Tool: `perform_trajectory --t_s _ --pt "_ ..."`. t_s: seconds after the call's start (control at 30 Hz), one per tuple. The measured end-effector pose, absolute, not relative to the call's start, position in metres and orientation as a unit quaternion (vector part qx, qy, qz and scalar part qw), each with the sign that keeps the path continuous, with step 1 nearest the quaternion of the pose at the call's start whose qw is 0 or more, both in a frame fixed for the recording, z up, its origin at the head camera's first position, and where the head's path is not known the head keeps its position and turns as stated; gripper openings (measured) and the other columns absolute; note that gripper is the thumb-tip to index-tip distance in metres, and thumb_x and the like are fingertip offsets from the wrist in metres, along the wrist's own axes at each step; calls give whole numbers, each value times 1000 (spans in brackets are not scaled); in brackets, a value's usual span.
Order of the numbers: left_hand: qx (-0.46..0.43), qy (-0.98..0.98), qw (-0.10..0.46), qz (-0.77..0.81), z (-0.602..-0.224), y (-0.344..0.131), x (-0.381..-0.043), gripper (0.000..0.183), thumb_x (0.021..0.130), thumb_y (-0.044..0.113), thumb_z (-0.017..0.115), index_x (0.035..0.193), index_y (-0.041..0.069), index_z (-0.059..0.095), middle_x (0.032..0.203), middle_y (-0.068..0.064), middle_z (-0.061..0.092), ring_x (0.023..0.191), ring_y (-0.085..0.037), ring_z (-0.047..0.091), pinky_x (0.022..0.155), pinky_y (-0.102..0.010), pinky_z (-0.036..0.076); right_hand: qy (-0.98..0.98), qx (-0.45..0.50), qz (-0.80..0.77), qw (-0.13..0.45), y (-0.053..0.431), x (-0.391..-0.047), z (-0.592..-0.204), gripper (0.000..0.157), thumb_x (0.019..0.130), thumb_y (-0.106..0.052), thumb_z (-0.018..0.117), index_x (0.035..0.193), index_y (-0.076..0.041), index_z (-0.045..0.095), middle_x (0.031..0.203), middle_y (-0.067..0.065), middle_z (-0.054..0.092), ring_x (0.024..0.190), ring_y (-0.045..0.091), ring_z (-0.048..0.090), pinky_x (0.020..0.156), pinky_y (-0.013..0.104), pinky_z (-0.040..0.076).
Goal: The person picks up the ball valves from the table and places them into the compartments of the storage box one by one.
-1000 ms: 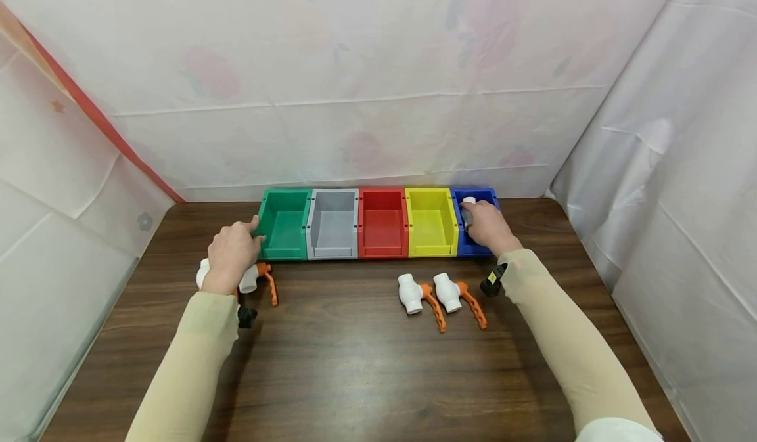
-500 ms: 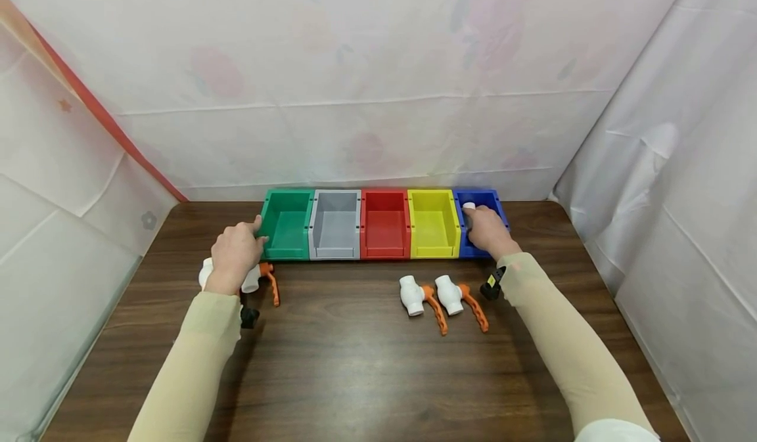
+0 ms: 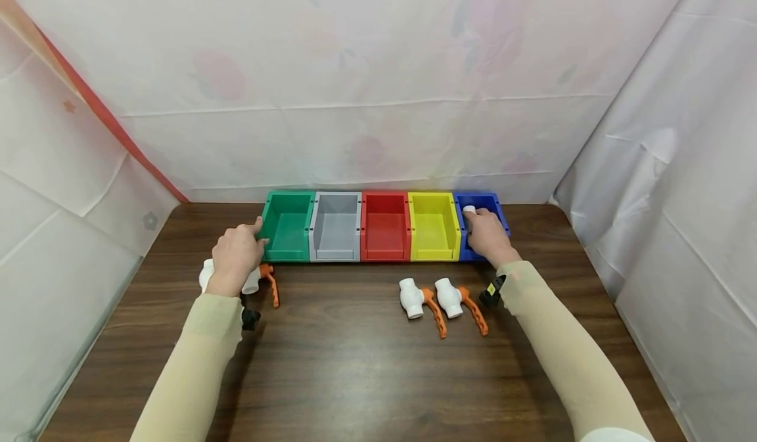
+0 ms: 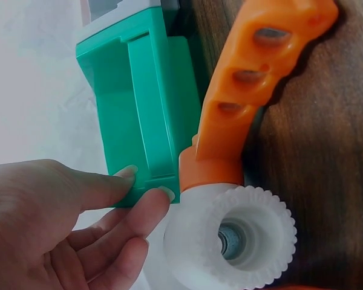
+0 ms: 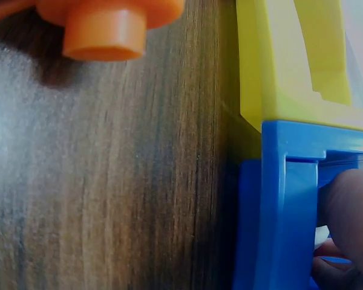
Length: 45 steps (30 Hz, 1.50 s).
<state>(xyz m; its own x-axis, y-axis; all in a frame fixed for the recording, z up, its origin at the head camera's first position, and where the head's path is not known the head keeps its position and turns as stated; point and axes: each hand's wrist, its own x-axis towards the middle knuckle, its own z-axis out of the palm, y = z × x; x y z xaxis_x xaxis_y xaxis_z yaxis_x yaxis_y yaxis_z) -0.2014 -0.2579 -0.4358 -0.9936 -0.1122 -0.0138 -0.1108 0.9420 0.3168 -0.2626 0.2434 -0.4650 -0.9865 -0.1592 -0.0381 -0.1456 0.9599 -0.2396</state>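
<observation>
At the green bin (image 3: 286, 253), the leftmost of the row, my left hand (image 3: 236, 255) pinches the near-left edge between thumb and fingers. Below that hand lie two white ball valves with orange handles; one white valve body (image 4: 196, 241) and its orange handle (image 4: 236, 90) show close up in the left wrist view. My right hand (image 3: 489, 237) reaches down into the blue bin (image 3: 476, 199) at the right end. It grips a white ball valve (image 3: 469, 209), of which only a white end shows above the fingers; the rest is hidden.
Between the green and blue bins stand a grey bin (image 3: 334, 255), a red bin (image 3: 386, 255) and a yellow bin (image 3: 434, 255). Two more white ball valves, the left one (image 3: 411, 299) and the right one (image 3: 449, 299), lie on the wooden table (image 3: 343, 370). A pale curtain (image 3: 355, 67) hangs behind.
My right hand and the valve in it have sunk slightly lower in the blue bin. The left hand keeps its hold on the green bin. The head view has shifted a little.
</observation>
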Motion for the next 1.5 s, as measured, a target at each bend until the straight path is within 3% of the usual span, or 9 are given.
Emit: perform_trajectory --t_s 0.23,0.57,0.9,1.07,1.3,1.5 --pt "59 -984 6 -167 -439 -259 -202 56 99 21 63 149 7 43 131 -35 54 75 -45 61 55 -49 49 986 -83 -146 -2 246 -255 -457 57 87 -1 68 142 -1 52 138 29 48 120 46 51 100 59 42" --pt "66 -982 7 -177 -439 -262 -203 57 98 22 64 149 8 44 133 -35 52 75 -47 61 54 -48 48 977 -97 -181 -55 252 -241 -446 46 89 -5 69 134 2 59 137 26 51 124 44 49 103 59 39" --pt "71 -981 8 -181 -440 -262 -202 57 98 22 64 149 8 44 134 -34 51 80 -49 61 53 -47 48 968 -116 -210 -68 258 -225 -441 38 90 -11 71 127 -2 65 131 20 56 118 39 54 100 56 42" --pt "74 -980 4 -187 -439 -263 -202 57 98 23 64 150 9 43 136 -34 50 78 -47 61 50 -44 46 961 -146 -225 -69 259 -211 -439 35 93 -12 70 126 -3 66 132 18 56 108 35 58 91 54 49" --pt "76 -979 0 -191 -440 -264 -202 57 99 24 62 151 11 42 138 -34 48 74 -45 60 50 -43 45 949 -188 -244 -63 257 -189 -442 31 93 -12 70 124 -6 68 128 16 59 117 37 56 95 57 46" --pt "81 -979 0 -189 -441 -265 -203 57 99 24 62 151 11 41 139 -33 48 71 -43 60 50 -43 45 944 -210 -248 -54 256 -174 -448 29 95 -14 69 123 -8 68 126 13 61 113 33 60 93 54 48"
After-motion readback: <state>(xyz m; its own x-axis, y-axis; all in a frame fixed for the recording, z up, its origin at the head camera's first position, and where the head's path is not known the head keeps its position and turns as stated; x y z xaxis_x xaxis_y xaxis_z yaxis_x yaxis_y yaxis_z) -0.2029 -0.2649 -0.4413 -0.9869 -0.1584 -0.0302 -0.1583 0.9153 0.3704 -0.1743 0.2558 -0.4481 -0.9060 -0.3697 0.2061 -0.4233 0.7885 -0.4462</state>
